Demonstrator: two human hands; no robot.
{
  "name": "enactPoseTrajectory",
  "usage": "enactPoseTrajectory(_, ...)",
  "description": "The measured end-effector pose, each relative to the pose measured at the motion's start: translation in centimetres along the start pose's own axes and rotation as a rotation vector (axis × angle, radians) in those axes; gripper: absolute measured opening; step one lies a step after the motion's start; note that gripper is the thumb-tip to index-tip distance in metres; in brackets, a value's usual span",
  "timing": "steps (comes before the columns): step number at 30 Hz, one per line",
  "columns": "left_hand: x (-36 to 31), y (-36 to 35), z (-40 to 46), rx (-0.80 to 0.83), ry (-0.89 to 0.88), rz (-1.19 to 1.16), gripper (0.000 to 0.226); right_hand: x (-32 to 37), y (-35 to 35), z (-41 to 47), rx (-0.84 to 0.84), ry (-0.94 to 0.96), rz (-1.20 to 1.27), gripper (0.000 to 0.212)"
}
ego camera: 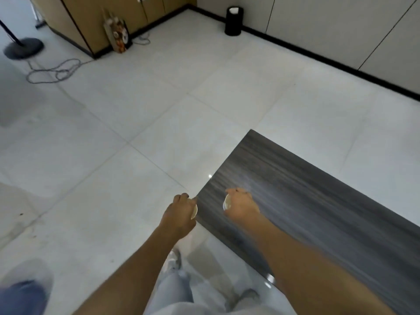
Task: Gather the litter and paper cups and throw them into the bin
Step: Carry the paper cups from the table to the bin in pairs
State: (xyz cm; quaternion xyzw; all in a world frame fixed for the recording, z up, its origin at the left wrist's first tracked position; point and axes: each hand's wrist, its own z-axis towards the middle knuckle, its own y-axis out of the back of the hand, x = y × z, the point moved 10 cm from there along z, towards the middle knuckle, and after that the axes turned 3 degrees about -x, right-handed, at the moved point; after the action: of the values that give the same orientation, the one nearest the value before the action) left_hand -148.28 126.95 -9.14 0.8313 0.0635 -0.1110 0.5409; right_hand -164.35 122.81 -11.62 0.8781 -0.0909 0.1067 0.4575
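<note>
My left hand (179,212) grips a white paper cup (194,211), only its rim showing past the fingers, just left of the dark table's corner. My right hand (241,205) holds another white paper cup (226,203) above the table top, its open mouth facing left. A black cylindrical bin (234,21) with a white lining stands far off against the back wall. The picture is blurred by movement.
The dark wood-grain table (318,201) fills the lower right. A patterned paper bag (119,35) leans on a wooden cabinet at the back left, next to a fan base (22,47) and a loose cable (54,71). White floor tiles lie between me and the bin.
</note>
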Motion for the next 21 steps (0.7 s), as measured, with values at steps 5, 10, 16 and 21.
enactPoseTrajectory(5,11.4,5.8,2.7,0.024,0.033,0.003,0.065,11.8,1.0,4.4,-0.001,0.074,0.045,0.059)
enactPoseTrajectory(10,20.2,10.6,5.2,0.033,0.08,0.055,0.06,19.2,1.1,7.6,0.016,0.105,0.062,0.067)
enactPoseTrajectory(16,23.7,14.8,12.4,0.008,0.056,-0.017,0.064,22.5,5.3,14.0,-0.044,0.072,0.092,0.065)
enactPoseTrajectory(21,24.5,18.5,22.0,0.011,0.001,-0.018,0.064,23.7,9.9,22.7,-0.054,0.041,0.112,0.064)
